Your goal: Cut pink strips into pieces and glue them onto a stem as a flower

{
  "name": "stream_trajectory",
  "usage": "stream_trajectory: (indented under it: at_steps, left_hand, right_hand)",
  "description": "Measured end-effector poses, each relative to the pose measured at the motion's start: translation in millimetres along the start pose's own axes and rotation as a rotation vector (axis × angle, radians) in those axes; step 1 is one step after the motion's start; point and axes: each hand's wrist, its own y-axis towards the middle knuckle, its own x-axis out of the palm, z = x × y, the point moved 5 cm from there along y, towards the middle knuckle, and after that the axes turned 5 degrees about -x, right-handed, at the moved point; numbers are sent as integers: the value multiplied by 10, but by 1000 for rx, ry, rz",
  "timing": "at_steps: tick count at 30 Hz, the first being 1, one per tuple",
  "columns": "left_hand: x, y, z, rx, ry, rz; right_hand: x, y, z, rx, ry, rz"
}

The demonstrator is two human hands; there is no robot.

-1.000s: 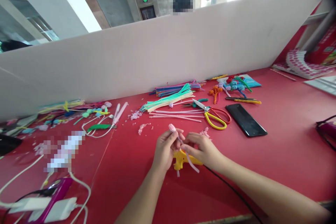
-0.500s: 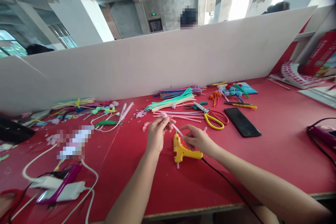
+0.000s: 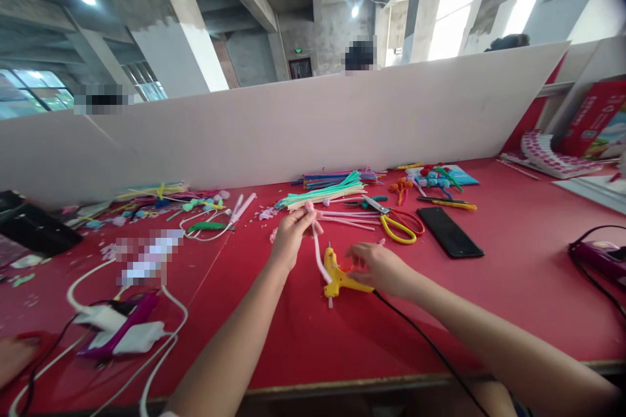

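My left hand [image 3: 290, 236] pinches a pink pipe cleaner [image 3: 317, 253] by its bunched, curled top end. Its long stem hangs down and bends toward a yellow glue gun [image 3: 333, 281] on the red table. My right hand [image 3: 380, 266] is over the glue gun's handle, fingers loosely bent and apart, with nothing seen in them. Whether those fingertips touch the handle I cannot tell. Pink pipe cleaners [image 3: 349, 221] lie just beyond my left hand, near scissors [image 3: 398, 229] with yellow and red handles.
A black phone [image 3: 450, 232] lies to the right. Bundled green pipe cleaners [image 3: 327, 190] are at the back, before a white partition [image 3: 303, 130]. White cables and a purple-and-white power strip [image 3: 128, 326] occupy the left. The gun's black cord [image 3: 430, 342] runs to the front edge.
My right hand has let go of the pink stem and moved right and slightly down, over the glue gun's handle. The stem now hangs from my left hand alone.
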Motion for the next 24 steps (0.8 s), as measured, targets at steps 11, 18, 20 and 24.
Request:
stream_trajectory:
  at_steps: [11,18,20,24]
  left_hand:
    - [88,17,-186,-65,-87,-126]
    - [159,-71,-284,-57,-6,-31]
    - [203,-127,-367,-77,18,-5]
    - [327,-252,-550,-171,-48,-20]
  right_hand:
    - [432,83,-134,-74,-578,-78]
    - [-305,107,158,-28,-259,296]
    - [-374,98,247,-45,-57,422]
    - [-168,34,385,33,432,454]
